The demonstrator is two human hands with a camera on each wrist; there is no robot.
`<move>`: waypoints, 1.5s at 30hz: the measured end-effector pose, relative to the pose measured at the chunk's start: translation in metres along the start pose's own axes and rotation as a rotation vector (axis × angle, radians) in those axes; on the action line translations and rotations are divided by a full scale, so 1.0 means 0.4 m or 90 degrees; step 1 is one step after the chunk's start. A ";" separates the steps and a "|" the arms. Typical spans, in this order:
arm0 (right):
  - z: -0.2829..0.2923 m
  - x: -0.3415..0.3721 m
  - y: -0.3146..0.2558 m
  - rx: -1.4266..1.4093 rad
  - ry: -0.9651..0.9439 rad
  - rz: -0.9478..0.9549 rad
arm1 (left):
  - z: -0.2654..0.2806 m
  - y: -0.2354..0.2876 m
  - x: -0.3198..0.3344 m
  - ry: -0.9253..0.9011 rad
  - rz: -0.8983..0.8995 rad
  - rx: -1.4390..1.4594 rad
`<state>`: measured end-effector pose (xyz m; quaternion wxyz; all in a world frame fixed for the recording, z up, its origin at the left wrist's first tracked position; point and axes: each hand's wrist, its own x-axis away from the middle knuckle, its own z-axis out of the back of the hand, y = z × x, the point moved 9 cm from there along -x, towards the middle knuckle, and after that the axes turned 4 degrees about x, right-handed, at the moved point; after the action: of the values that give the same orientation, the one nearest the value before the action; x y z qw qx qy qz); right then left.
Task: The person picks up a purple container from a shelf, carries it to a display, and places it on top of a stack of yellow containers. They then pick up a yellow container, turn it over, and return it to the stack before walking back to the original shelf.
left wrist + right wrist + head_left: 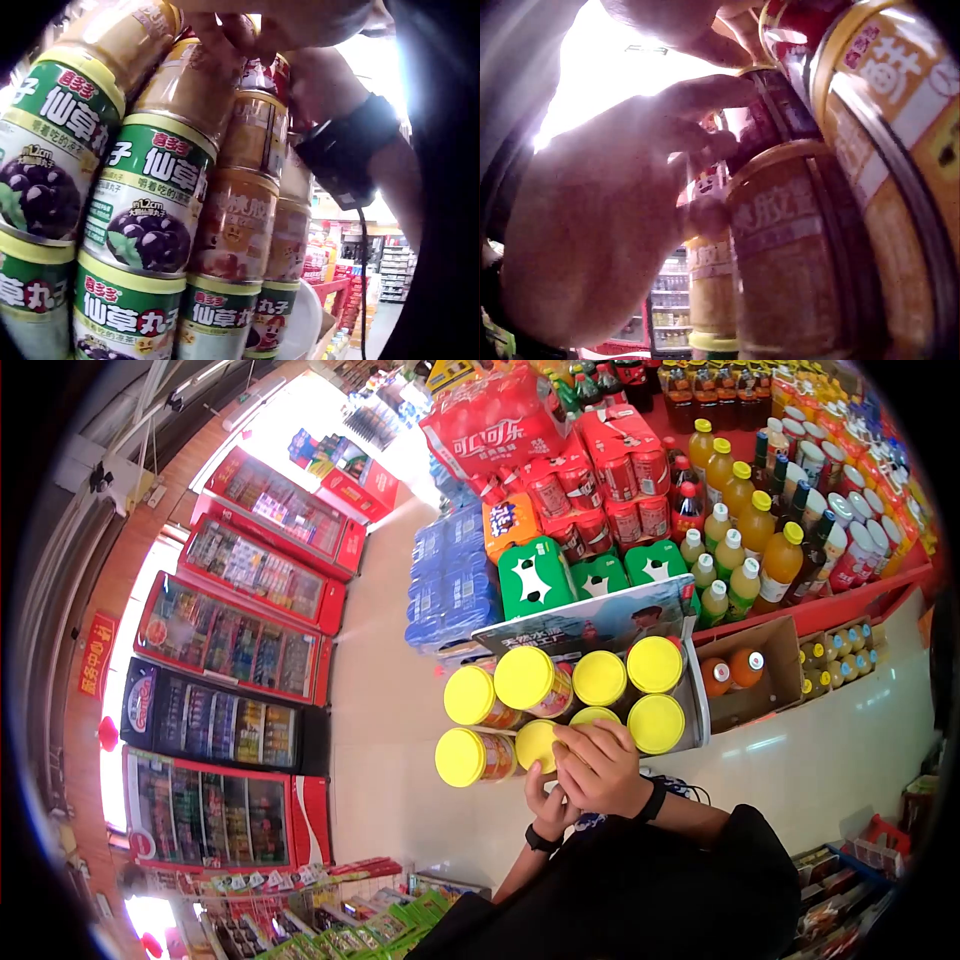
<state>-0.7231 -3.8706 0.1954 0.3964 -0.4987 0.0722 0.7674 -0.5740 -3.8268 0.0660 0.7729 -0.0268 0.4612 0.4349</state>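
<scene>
Yellow-lidded jars stand bunched in front of me. My right hand bends its fingers around the side of a front jar. Its fingertips lie against a dark red label in the right wrist view. Below and left of it in the head view, my left hand is close against the right hand, a finger raised to the same jar's lid. The right hand hides part of the left fingers, and I cannot tell what they hold. Stacked jars with green grape-pictured labels fill the left wrist view.
A printed display board stands behind the jars. Beyond it are green drink packs, red can packs and juice bottles. A cardboard box sits to the right; drink coolers line the left wall.
</scene>
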 end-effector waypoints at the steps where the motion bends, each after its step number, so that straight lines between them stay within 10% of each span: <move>1: -0.002 0.009 0.000 -0.005 -0.013 -0.010 | -0.001 0.005 0.005 0.002 0.004 -0.022; 18: -0.048 0.258 0.010 0.002 -0.003 0.034 | -0.066 0.094 0.058 -0.044 0.304 -0.034; 29: -0.075 0.477 -0.002 -0.121 -0.402 -0.065 | -0.137 0.208 0.515 -0.688 0.540 -0.020; 37: -0.095 0.744 -0.147 -0.130 -0.616 0.022 | 0.057 0.374 0.708 -0.436 0.537 -0.082; 45: -0.054 0.950 -0.505 -0.251 -0.787 0.325 | 0.185 0.592 1.127 -0.282 0.876 -0.096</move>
<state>-0.6418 -3.5411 -0.0703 0.0741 -0.0006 -0.1925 0.9785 -0.5998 -3.3551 -0.1384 0.3955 0.3048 0.1747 0.8486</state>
